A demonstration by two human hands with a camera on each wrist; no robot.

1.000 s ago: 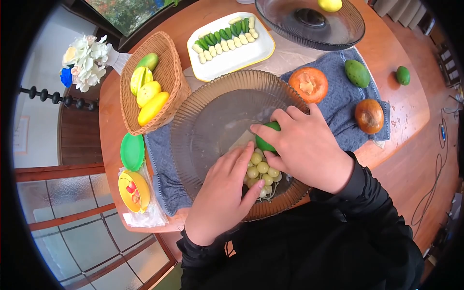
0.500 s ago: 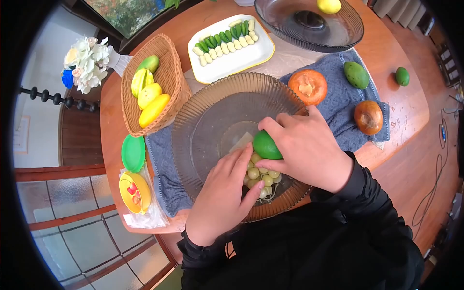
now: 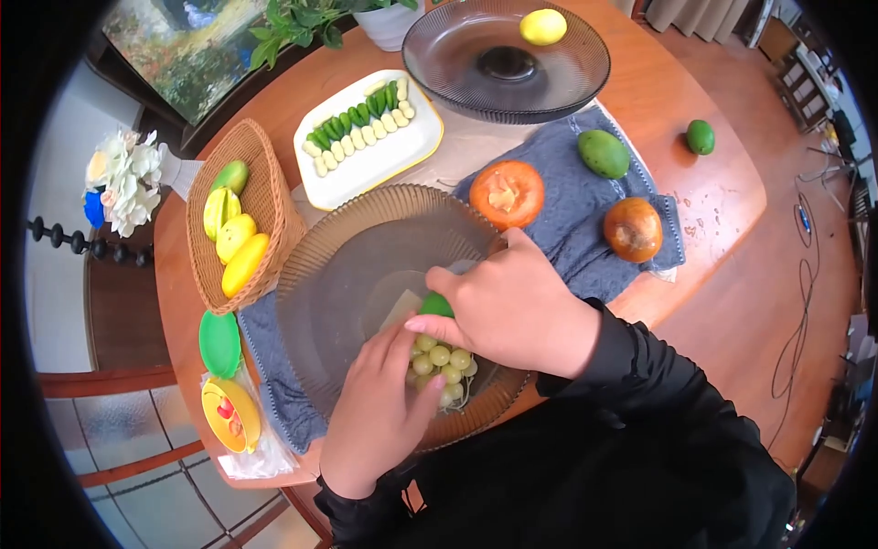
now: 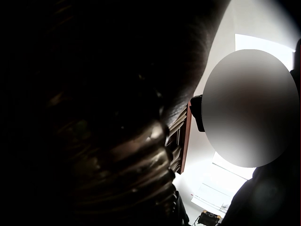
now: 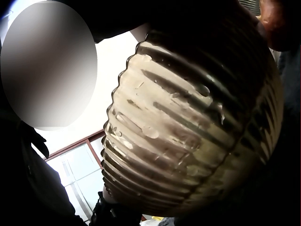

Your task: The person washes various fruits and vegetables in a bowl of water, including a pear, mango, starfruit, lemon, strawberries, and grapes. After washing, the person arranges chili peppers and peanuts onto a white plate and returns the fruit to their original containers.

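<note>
A ribbed brown glass bowl (image 3: 315,261) stands in front of the person, with a bunch of pale green grapes (image 3: 444,361) near its front side. My right hand (image 3: 508,306) holds a smooth green fruit (image 3: 436,305) above the grapes, thumb and fingers round it, so most of it is hidden. Left of the bunch lies my left hand (image 3: 373,412), its long fingers nearly straight and its thumb touching the grapes. Both wrist views are dark: the ribbed bowl wall (image 5: 174,127) fills much of the right one, and neither shows the fingers.
A wicker basket (image 3: 282,233) of fruit stands left. Behind are a white tray (image 3: 334,195) and a grey glass bowl (image 3: 437,91) holding a lemon (image 3: 543,27). Round orange fruit (image 3: 506,194) rests on a blue towel (image 3: 558,215); a green lid (image 3: 219,343) lies left.
The head view has turned, shifting the scene left and down. Half a second ago the green fruit showed almost whole; now the right hand covers most of it. The left hand keeps its place by the grapes.
</note>
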